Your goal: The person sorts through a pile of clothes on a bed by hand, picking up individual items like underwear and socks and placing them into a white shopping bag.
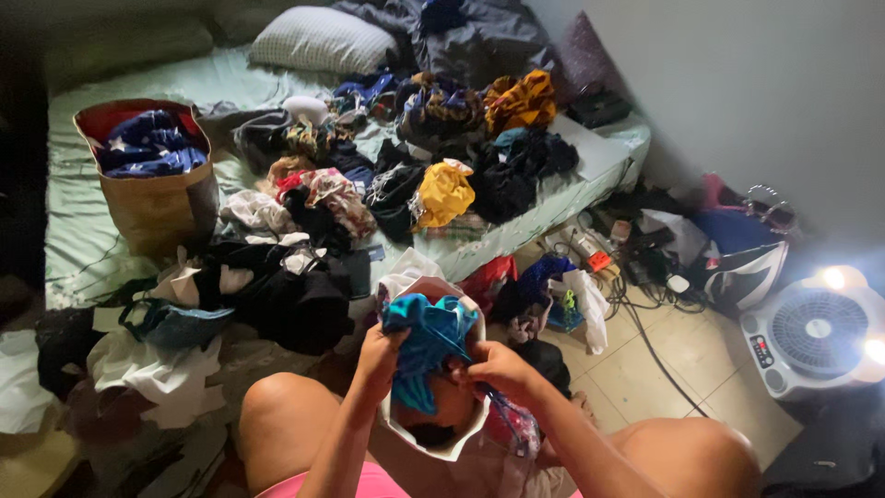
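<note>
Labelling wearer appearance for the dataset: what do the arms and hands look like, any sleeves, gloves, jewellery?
Both arms are bare, with no sleeves in view. The left hand and right hand wear no gloves; no rings, watch or bracelets are visible, though the light is dim. A strip of pink clothing shows at the bottom edge.

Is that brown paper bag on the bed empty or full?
Full: the brown paper bag stands upright, blue clothes heaped to its rim.
</note>
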